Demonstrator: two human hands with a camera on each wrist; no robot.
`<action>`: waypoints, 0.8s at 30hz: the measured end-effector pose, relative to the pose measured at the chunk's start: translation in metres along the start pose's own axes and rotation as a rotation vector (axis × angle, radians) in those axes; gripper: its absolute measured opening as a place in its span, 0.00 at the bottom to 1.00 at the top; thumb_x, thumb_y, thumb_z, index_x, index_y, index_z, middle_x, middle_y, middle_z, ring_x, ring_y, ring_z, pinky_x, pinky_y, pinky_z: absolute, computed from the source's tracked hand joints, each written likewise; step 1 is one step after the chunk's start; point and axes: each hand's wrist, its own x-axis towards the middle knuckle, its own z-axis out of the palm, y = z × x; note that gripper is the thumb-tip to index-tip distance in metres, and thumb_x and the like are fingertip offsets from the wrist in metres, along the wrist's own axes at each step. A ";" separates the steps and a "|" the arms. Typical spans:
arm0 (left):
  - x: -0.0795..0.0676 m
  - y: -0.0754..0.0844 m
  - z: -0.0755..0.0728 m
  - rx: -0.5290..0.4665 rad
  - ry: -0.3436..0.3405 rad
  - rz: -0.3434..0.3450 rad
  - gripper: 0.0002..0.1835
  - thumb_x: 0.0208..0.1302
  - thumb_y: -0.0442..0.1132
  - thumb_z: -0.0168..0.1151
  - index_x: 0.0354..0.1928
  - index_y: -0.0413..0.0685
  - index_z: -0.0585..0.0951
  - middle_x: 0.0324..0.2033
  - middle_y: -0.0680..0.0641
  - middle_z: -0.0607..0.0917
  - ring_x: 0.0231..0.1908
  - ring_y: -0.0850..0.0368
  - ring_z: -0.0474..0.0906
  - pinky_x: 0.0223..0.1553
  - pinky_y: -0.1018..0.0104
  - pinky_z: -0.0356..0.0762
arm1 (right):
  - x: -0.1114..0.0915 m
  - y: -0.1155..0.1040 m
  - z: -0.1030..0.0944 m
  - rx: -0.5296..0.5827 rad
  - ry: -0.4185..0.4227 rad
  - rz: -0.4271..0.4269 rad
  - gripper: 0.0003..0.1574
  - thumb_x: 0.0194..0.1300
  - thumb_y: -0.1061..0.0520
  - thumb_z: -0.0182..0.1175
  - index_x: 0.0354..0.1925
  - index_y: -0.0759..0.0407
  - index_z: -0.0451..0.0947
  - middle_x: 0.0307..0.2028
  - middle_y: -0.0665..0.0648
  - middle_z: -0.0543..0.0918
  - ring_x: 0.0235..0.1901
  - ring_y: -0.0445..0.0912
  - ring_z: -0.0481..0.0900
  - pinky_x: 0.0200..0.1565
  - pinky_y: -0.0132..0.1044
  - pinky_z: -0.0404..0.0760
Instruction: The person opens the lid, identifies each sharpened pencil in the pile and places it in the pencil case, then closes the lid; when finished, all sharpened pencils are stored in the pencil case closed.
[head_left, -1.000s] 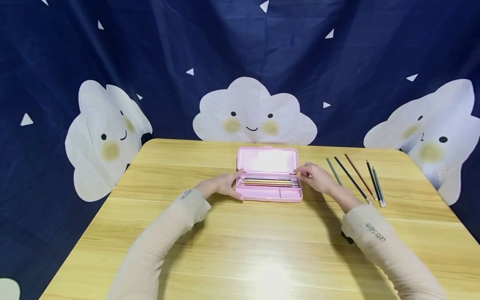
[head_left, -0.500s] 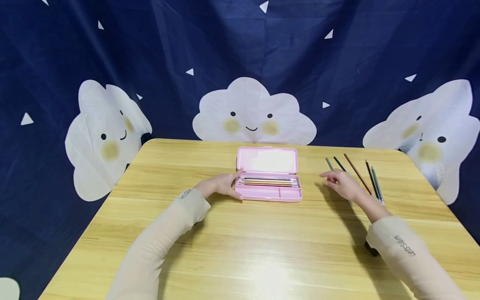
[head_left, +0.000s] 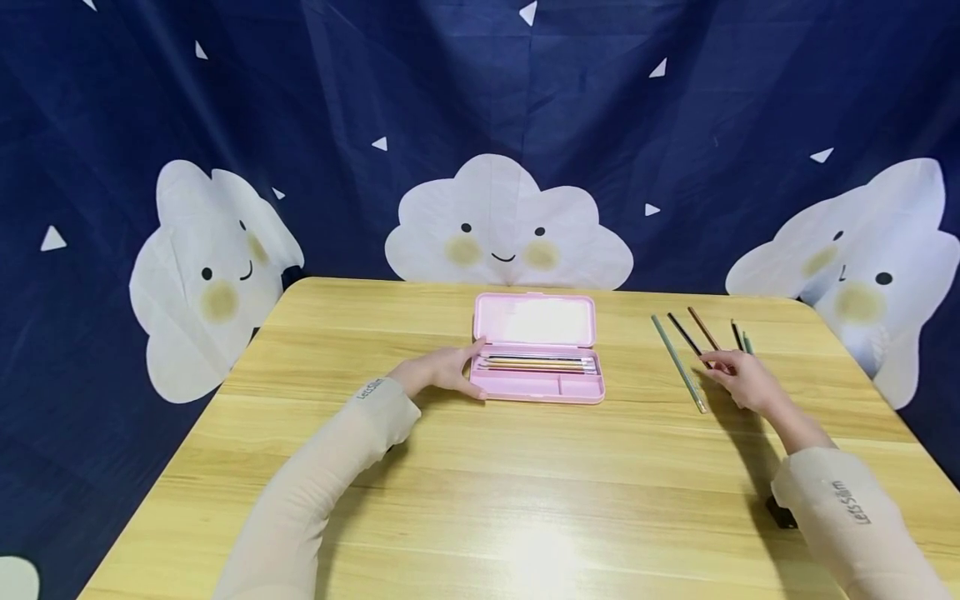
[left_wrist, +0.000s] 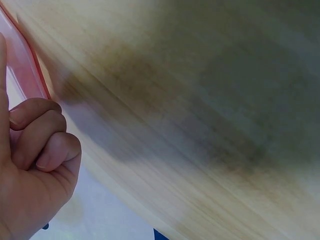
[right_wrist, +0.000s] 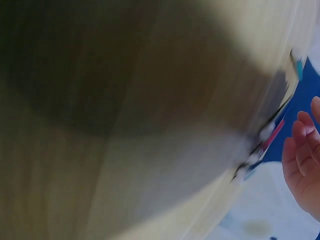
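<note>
A pink pencil case (head_left: 517, 386) lies with its lid raised, several pencils (head_left: 536, 364) in its back compartment. My left hand (head_left: 442, 369) grips the case's left end between thumb and forefinger; its other fingers are curled against the side in the left wrist view. Over the loose pencils at the right hovers my right hand (head_left: 747, 382), fingertips close to a dark pencil (head_left: 683, 332) and covering its lower part. In the right wrist view this hand (right_wrist: 304, 167) has loosely bent fingers, apart from the blurred pencil ends.
A grey-green pencil (head_left: 678, 362) lies left of my right hand. A brown pencil (head_left: 702, 327), a black pencil (head_left: 736, 333) and another green pencil (head_left: 747, 342) are partly hidden behind it. A dark blue curtain (head_left: 330, 150) with clouds hangs behind the wooden table (head_left: 465, 500).
My right hand has left the right end of the case and moved right, over the loose pencils. The left hand and the case have stayed in place.
</note>
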 end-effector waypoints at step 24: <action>0.001 -0.001 0.000 -0.007 -0.005 -0.007 0.58 0.48 0.58 0.67 0.71 0.50 0.39 0.66 0.33 0.56 0.65 0.44 0.55 0.65 0.56 0.53 | -0.022 0.041 -0.020 -0.070 -0.138 0.253 0.29 0.53 0.67 0.57 0.48 0.85 0.59 0.27 0.73 0.78 0.29 0.64 0.76 0.39 0.59 0.69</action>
